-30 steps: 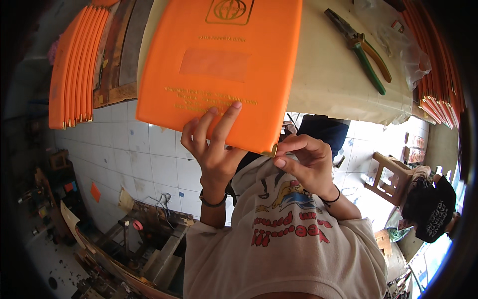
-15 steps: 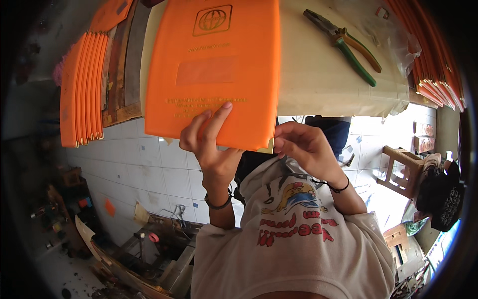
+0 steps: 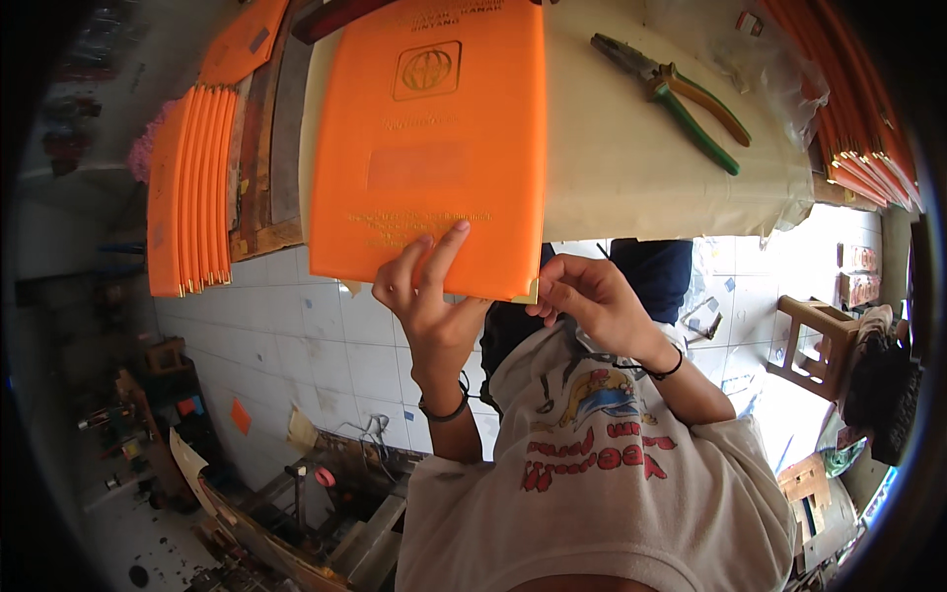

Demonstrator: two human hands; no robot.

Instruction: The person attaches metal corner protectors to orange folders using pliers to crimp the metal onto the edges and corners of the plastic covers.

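An orange folder (image 3: pixel 434 118) with gold print and a small clear window lies partly on the bench, its near end jutting over the edge. My left hand (image 3: pixel 434 306) grips that end, two fingers spread on the cover and the thumb out of sight underneath. A small gold metal corner (image 3: pixel 534 293) sits at the folder's near right corner. The curled fingers of my right hand (image 3: pixel 597 301) pinch at this corner; their tips are partly hidden. Green-and-yellow-handled pliers (image 3: pixel 676 99) rest to the right of the folder, untouched.
Orange folders with gold corners stand in a row (image 3: pixel 192 197) at the left and in another stack (image 3: pixel 863 128) at the far right. Clear plastic (image 3: pixel 779 74) lies beyond the pliers. A dark red object (image 3: pixel 340 18) touches the far left of the folder. A wooden stool (image 3: pixel 814 340) stands on the floor.
The view has shifted slightly, bringing the dark red object into sight at the top. My right fingers have curled lower beside the gold corner; my left hand keeps its hold.
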